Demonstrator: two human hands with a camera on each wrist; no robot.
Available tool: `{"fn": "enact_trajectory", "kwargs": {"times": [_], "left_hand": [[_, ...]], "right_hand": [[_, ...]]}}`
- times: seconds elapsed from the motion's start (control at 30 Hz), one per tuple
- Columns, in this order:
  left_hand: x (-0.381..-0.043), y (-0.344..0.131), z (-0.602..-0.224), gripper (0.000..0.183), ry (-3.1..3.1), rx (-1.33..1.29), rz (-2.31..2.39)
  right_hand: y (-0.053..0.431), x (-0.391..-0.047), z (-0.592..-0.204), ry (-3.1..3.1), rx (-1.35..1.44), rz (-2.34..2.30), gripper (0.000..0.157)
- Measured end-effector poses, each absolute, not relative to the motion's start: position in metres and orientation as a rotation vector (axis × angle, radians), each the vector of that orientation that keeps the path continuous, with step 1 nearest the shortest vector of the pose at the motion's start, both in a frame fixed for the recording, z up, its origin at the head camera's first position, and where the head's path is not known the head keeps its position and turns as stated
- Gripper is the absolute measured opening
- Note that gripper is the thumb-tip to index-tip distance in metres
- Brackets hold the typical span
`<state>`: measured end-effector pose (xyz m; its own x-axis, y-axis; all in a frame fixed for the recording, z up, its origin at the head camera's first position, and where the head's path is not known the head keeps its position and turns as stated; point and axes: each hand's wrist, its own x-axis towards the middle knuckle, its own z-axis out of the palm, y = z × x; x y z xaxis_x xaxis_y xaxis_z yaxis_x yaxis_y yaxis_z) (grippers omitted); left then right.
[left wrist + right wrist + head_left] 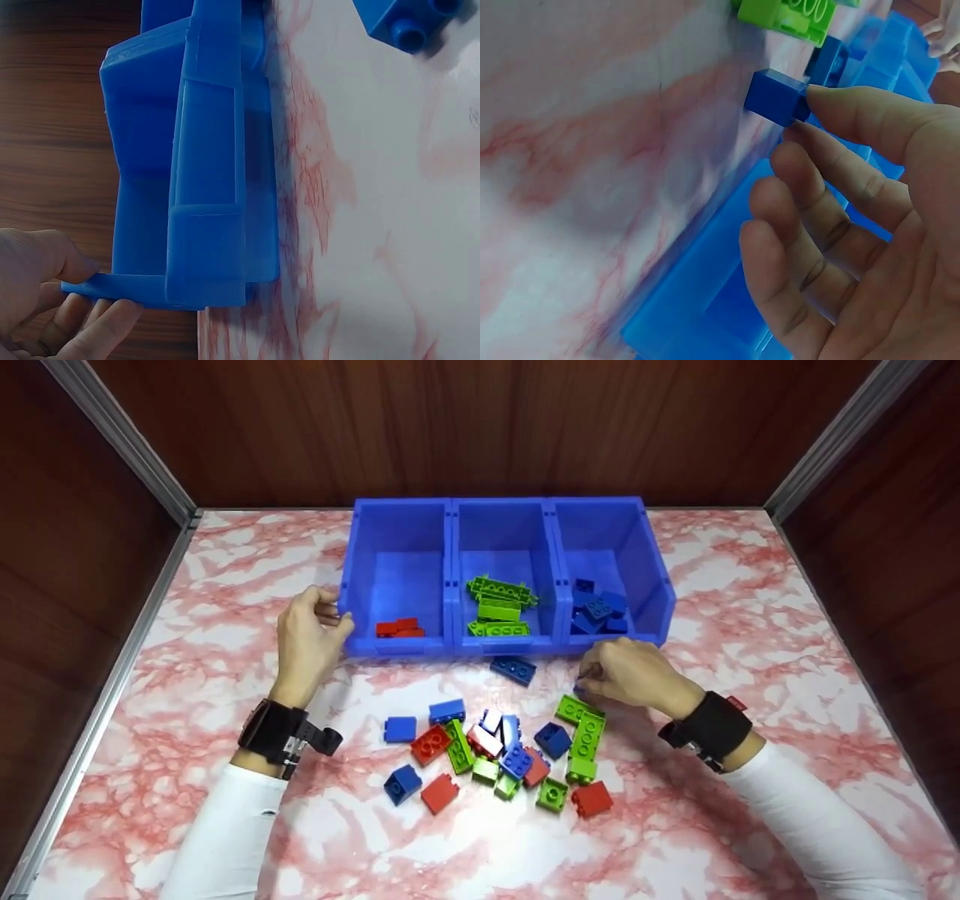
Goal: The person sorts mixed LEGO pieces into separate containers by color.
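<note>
My left hand (307,637) grips the left wall of a blue three-compartment bin (504,646); in the left wrist view the thumb and fingers lie on either side of the rim (124,286). Just in front of the right compartment, my right hand (634,671) pinches a small dark blue brick (775,97) between thumb and index finger. The other fingers are loosely bent. Most of that brick is hidden in the head view. Red bricks (400,628) lie in the left compartment, green bricks (499,610) in the middle one, and blue bricks (598,607) in the right one.
A pile of red, green, blue and white bricks (516,762) covers the middle of the marbled table (337,840). One dark blue brick (513,670) lies close to the bin's front. Green bricks (586,735) lie just below my right hand. Wooden walls (480,427) enclose the table.
</note>
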<state>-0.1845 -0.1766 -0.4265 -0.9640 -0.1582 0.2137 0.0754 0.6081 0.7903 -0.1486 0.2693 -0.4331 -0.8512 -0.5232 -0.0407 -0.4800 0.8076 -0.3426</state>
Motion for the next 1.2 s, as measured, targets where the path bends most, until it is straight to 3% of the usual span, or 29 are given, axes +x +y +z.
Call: {"fn": "enact_trajectory", "kwargs": {"times": [0.43, 0.73, 0.87, 1.2], "left_hand": [[-0.184, -0.176, -0.426, 0.03, -2.572, 0.068, -1.26], [-0.183, -0.176, -0.427, 0.029, -2.57, 0.068, -1.249], [-0.184, -0.176, -0.427, 0.029, -2.565, 0.065, -1.253], [-0.185, -0.176, -0.427, 0.026, -2.543, 0.047, -1.244]], "right_hand": [[0.265, -0.15, -0.438, 2.848, -0.74, -0.402, 0.023], [0.264, -0.147, -0.422, 2.882, -0.813, -0.426, 0.013], [0.267, -0.151, -0.406, 2.896, -0.844, -0.465, 0.016], [0.276, -0.184, -0.383, 2.983, -0.798, -0.458, 0.019]]}}
